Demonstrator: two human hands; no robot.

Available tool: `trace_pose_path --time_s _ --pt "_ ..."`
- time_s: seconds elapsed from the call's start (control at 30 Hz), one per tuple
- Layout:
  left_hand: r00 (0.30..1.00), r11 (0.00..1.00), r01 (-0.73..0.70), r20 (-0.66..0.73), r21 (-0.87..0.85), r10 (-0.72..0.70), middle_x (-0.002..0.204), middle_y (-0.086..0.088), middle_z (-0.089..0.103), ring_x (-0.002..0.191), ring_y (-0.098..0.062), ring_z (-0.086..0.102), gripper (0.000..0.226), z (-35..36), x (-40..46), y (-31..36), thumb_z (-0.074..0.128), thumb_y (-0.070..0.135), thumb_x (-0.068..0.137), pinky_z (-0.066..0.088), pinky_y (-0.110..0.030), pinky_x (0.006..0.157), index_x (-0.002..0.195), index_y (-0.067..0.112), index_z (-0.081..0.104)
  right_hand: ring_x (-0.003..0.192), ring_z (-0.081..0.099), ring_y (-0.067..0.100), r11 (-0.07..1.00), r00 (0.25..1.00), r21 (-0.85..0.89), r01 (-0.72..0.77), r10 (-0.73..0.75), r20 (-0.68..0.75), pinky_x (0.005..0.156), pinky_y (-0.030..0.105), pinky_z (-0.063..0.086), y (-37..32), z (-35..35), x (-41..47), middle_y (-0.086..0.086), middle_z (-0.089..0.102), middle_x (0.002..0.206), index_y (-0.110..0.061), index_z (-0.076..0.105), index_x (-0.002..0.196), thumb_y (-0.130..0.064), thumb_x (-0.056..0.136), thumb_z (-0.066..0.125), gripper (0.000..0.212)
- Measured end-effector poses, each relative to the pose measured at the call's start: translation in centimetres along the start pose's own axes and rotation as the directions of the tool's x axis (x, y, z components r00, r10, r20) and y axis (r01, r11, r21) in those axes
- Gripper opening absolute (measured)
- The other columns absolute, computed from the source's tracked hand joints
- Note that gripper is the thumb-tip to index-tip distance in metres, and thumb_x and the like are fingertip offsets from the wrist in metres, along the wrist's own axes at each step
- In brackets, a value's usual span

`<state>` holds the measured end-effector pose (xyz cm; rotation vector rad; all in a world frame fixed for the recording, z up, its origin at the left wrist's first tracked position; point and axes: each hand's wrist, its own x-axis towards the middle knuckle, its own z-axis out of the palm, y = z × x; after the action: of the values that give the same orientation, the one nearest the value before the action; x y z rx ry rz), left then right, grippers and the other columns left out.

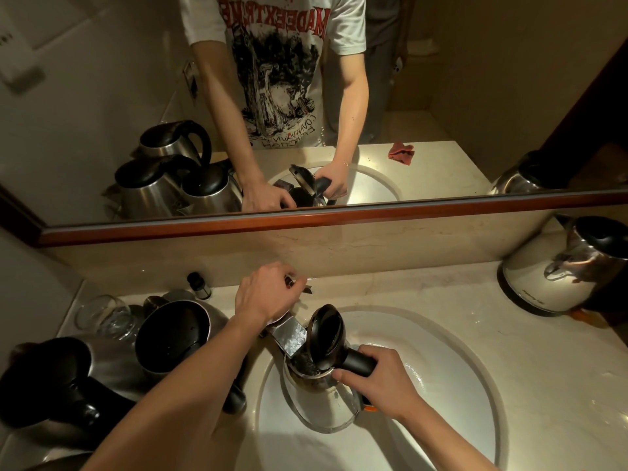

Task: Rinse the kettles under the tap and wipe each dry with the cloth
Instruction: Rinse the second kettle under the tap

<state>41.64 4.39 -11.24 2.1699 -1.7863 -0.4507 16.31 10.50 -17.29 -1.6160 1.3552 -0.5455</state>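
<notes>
A steel kettle (316,406) with its black lid (328,334) flipped open is held over the round white sink (441,419), its mouth under the flat chrome tap spout (289,336). My right hand (377,382) grips its black handle. My left hand (268,294) is closed on the tap handle behind the spout. Two more steel kettles (176,338) (64,375) stand on the counter at left. Another kettle (557,266) sits at the far right. The red cloth (402,153) shows only in the mirror.
A clear glass (108,317) and a small dark bottle (198,285) stand at the back left of the marble counter (441,287). A wood-framed mirror (306,215) runs along the wall behind the sink.
</notes>
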Motion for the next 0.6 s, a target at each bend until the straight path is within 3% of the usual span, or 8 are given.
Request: trace_pose_path --time_s 0.17,0.47,0.6 --pt "1.0 1.0 -0.003 0.002 -0.006 0.003 0.118 0.014 0.068 0.102 -0.013 0.062 0.039 0.09 0.09 -0.11 0.045 0.057 0.095 0.049 -0.036 0.087 0.11 0.032 0.071 0.052 0.041 0.004 1.0 1.0 -0.006 0.005 -0.005 0.005 0.054 0.019 0.032 0.08 -0.04 -0.01 -0.013 0.046 0.052 -0.024 0.054 0.057 -0.051 0.065 0.09 0.046" --pt "1.0 1.0 0.002 -0.007 -0.001 -0.002 0.116 0.013 0.068 0.1 -0.013 0.062 0.038 0.06 0.04 -0.06 0.045 0.056 0.095 0.043 -0.034 0.081 0.109 0.031 0.071 0.052 0.041 0.004 1.0 1.0 0.001 -0.006 0.006 0.005 0.054 0.019 0.032 -0.04 -0.02 0.03 -0.012 0.047 0.052 -0.025 0.054 0.057 -0.058 0.061 0.086 0.046" --pt "1.0 1.0 0.008 -0.007 0.009 -0.008 0.116 0.013 0.068 0.101 -0.015 0.062 0.038 0.02 -0.04 0.0 0.045 0.056 0.095 0.043 -0.035 0.081 0.109 0.032 0.071 0.052 0.041 0.004 1.0 1.0 0.0 -0.001 0.001 0.006 0.053 0.02 0.031 -0.02 -0.05 0.0 -0.013 0.046 0.052 -0.024 0.055 0.057 -0.05 0.064 0.09 0.044"
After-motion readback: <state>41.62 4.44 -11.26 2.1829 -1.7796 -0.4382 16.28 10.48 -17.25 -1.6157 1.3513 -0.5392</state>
